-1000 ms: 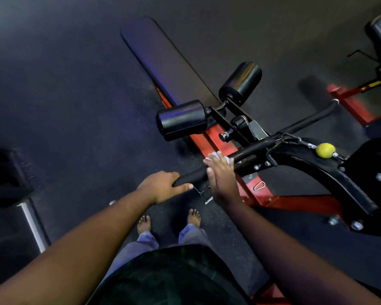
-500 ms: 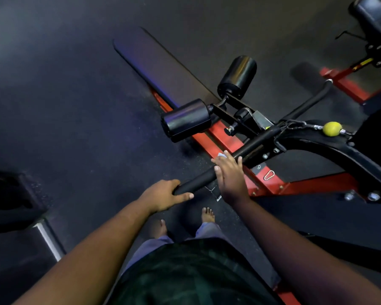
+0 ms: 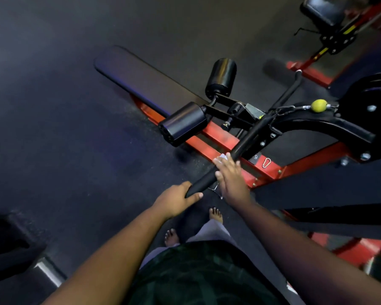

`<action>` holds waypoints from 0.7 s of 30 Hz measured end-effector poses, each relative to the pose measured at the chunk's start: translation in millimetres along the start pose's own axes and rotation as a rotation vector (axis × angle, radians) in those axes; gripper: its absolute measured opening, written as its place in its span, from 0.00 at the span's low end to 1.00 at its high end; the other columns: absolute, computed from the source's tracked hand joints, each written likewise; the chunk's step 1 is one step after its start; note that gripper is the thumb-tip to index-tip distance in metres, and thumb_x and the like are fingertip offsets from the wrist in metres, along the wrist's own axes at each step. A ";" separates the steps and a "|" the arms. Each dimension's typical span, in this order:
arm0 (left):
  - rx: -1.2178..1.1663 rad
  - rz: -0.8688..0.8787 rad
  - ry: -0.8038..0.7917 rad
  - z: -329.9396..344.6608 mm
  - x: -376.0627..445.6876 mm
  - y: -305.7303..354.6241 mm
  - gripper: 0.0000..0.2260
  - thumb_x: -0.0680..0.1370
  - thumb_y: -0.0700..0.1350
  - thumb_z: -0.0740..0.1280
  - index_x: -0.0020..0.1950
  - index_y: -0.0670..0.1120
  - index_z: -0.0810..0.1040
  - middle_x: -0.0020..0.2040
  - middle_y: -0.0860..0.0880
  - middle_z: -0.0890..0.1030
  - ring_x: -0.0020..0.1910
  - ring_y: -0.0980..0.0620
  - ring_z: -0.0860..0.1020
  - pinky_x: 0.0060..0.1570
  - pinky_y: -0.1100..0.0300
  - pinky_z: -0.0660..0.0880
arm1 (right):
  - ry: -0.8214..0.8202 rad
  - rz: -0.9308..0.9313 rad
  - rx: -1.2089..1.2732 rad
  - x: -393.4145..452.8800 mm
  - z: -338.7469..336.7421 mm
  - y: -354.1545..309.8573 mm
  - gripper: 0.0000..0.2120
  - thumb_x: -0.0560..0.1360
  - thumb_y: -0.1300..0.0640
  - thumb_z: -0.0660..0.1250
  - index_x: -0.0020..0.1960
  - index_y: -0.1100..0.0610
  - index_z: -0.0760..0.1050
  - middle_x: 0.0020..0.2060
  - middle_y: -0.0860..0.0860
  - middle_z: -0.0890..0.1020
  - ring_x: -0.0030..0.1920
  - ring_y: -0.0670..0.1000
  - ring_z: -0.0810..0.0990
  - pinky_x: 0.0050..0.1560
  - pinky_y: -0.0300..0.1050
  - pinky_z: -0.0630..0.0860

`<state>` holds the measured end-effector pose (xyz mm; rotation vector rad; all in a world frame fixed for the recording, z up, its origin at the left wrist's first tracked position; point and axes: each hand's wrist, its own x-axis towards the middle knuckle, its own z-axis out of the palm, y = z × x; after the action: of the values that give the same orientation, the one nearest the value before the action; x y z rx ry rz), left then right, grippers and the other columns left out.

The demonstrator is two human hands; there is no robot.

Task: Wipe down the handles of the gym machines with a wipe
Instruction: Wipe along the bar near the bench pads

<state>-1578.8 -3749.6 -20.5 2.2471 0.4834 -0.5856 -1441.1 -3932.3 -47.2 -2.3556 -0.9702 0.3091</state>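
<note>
A long black handle bar [image 3: 249, 139] runs diagonally from the machine's black arm down toward me. My left hand [image 3: 176, 200] grips the bar's near end, thumb along its underside. Just above it, my right hand [image 3: 230, 175] lies across the bar, thumb on the near side and fingers draped over the top. A white wipe [image 3: 221, 156] is held against the bar under those fingers, and only its edge shows past the fingertips.
A black bench pad [image 3: 145, 82] on a red frame [image 3: 209, 142] lies ahead, with two black foam rollers [image 3: 183, 123]. A yellow ball [image 3: 319, 105] hangs on a cable by the curved black arm [image 3: 330, 126]. Another red machine stands far right. My bare feet are on the dark rubber floor.
My right hand with the wipe has slid a little down the bar toward my left hand. The left hand keeps its grip on the bar's end. My view has shifted right.
</note>
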 end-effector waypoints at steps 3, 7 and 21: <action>-0.069 0.021 -0.006 0.7 -5.0 -1.2 0.17 0.81 0.66 0.63 0.55 0.53 0.73 0.43 0.51 0.80 0.40 0.52 0.80 0.40 0.52 0.76 | 0.010 0.115 -0.086 23.2 -16.0 29.1 0.25 0.85 0.44 0.49 0.80 0.50 0.62 0.80 0.50 0.63 0.82 0.49 0.52 0.78 0.67 0.50; -0.123 0.035 -0.006 0.5 -11.1 4.2 0.15 0.81 0.65 0.64 0.54 0.53 0.73 0.42 0.51 0.80 0.39 0.52 0.80 0.37 0.54 0.74 | 0.167 0.384 0.206 44.1 -10.2 12.5 0.25 0.86 0.50 0.54 0.80 0.58 0.62 0.81 0.56 0.58 0.82 0.56 0.48 0.79 0.64 0.52; 0.108 0.005 0.085 10.9 -25.6 -1.2 0.20 0.81 0.68 0.59 0.62 0.54 0.71 0.44 0.53 0.79 0.41 0.50 0.79 0.38 0.54 0.72 | 0.537 0.885 1.223 78.0 -7.8 0.5 0.40 0.77 0.44 0.66 0.82 0.50 0.52 0.77 0.51 0.67 0.74 0.51 0.69 0.77 0.54 0.65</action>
<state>-1603.3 -3761.1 -13.9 2.3825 0.4998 -0.5261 -1382.2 -3880.9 -41.0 -1.3885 0.5049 0.3974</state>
